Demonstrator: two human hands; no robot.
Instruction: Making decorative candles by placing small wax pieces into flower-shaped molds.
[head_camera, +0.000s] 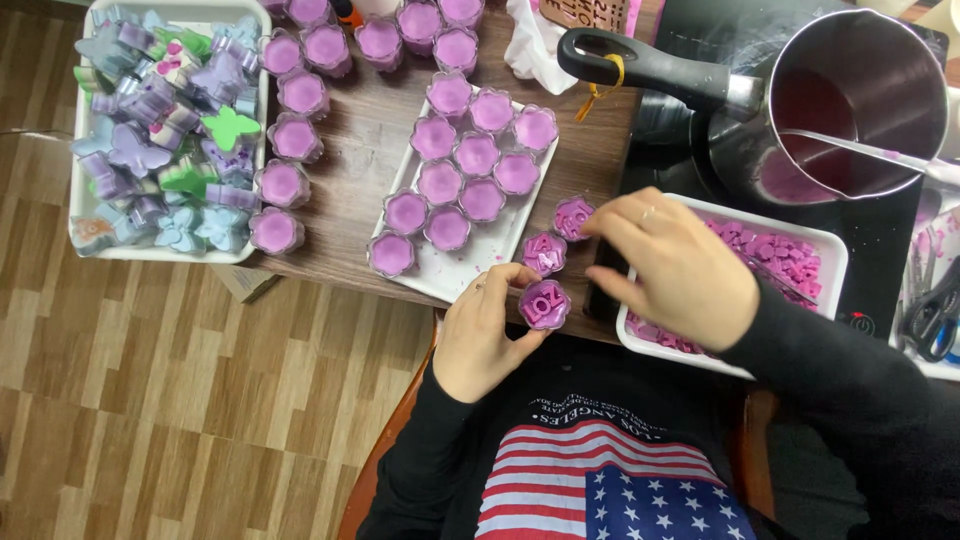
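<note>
Item: small purple flower-shaped wax candle topped with raised letter pieces (545, 304). You are pinching it at its rim with your left hand (482, 335), fingers closed narrowly around it, at the near edge of the dark brown wooden table (360, 170), above your lap.

Your right hand (672, 265) is hovering palm-down, fingers loosely curled; its fingertips are nearing a second lettered purple candle (573, 217). Whether it is pinching anything, I cannot tell. A third lettered candle (544, 253) is lying between the two.

Risks, as judged: the held candle is sitting past the table edge, so a slack pinch may be dropping it to the floor; the letters look merely pressed on and may be shifting under a thumb; your sleeve may be dragging across the white rectangular tray of loose pink-purple wax letters (830, 262).

Materials: matte, smooth wax in scalloped clear cups on a white flat tray (480, 255); a steel pouring pot with black handle (850, 100), glossy inside; a white tub of pastel butterfly moulds (85, 235).
</note>
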